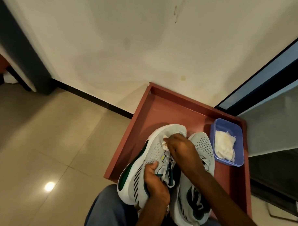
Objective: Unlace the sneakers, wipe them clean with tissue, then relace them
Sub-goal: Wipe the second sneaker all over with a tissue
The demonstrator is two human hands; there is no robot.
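Our left hand gripped the left sneaker at its laces, toe pointing away from us over the bench. Our right hand, nearer the toe, apparently pinched tissue against it; the right sneaker lay alongside.

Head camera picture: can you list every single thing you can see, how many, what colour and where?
sneakers: two, pale grey with dark green, on the tray; the left one is lifted and tilted
tissue: one white wad, pressed on the lifted sneaker's toe
tray: one, reddish brown, in the corner by the wall
tub: one, blue, at the tray's right side
tissues: a white heap in the tub
floor: beige tiles
left hand: grips the lifted sneaker by its laces
right hand: fingers hold the wad
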